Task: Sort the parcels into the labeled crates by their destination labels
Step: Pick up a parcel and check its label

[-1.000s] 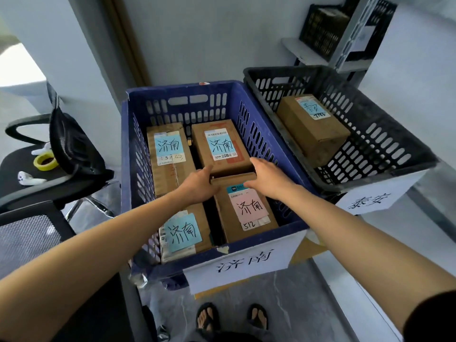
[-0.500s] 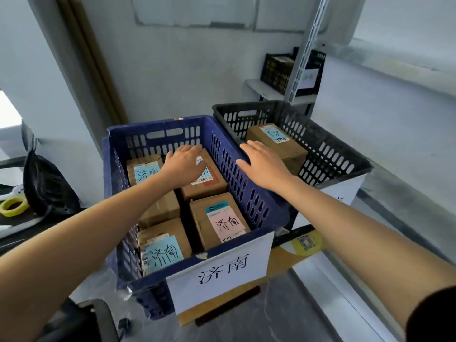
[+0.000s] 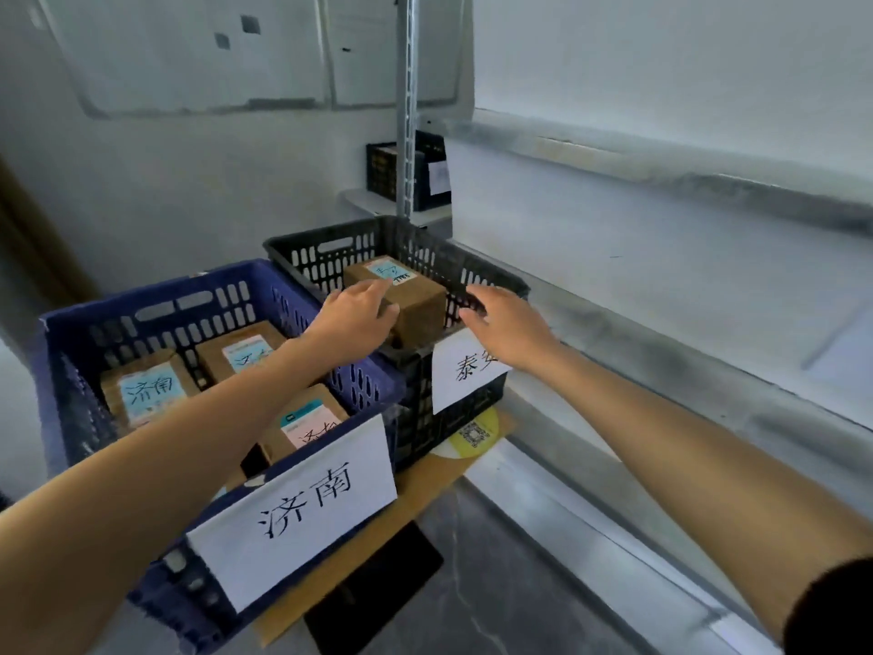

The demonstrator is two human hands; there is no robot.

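Your blue crate (image 3: 141,314), fronted by a white 济南 sign (image 3: 302,508), is holding brown cardboard parcels (image 3: 146,394) lying flat, labels facing up. Just beside it on your right, the black crate (image 3: 330,238) with the 泰安 sign (image 3: 467,371) is holding one brown parcel (image 3: 420,300), label up.
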